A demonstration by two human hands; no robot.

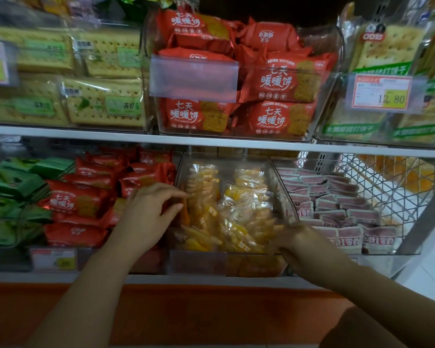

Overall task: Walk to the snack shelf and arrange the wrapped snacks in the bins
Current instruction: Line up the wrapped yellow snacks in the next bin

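A: Where's the person at w/ the shelf?

B: Already at it. Both hands in the middle clear bin (274,172) on the lower shelf (211,280), the one w/ the clear-wrapped yellow snacks (236,209).

A: Left hand?

B: Left hand (148,209) sits at the bin's left wall, fingers (176,194) loosely spread and curled, tips touching the packs just beyond them. Not clamped on one pack as far as I can see.

A: Right?

B: Right hand (296,237) is blurred, low at the bin's front right corner. Looks pressed against packs there, but can't tell if it grips anything.

A: Progress?

B: Walk part done, I'd say. Yellow packs are jumbled, tilted every which way, so that bin's mid-job at best. Left of the left hand, the red biscuit packs (78,199) lie loose-ish too. Right of the right hand, the pink-and-white packets (337,202) stand in tidy rows, prob. fine.

A: Left to do?

B: Straighten the yellow ones, maybe the red. Top bins can't judge.
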